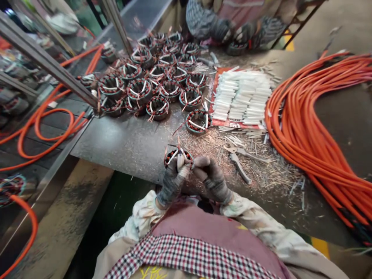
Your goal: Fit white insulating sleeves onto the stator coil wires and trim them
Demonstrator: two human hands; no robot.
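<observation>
- My left hand (173, 181) grips the wound ring (171, 156) by the tabletop's (124, 145) near edge, 6 o'clock in my view
- Right hand (215, 180) is at its 4 o'clock, can't tell if it's pinching anything
- Tip: hold the ring steady, go easy on the wires (179, 145)

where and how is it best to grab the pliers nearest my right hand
By both handles, probably from the near right side with your right hand: the pliers lie on the scraps with their handles spread apart toward the right and near right, while the metal head points left.
</observation>
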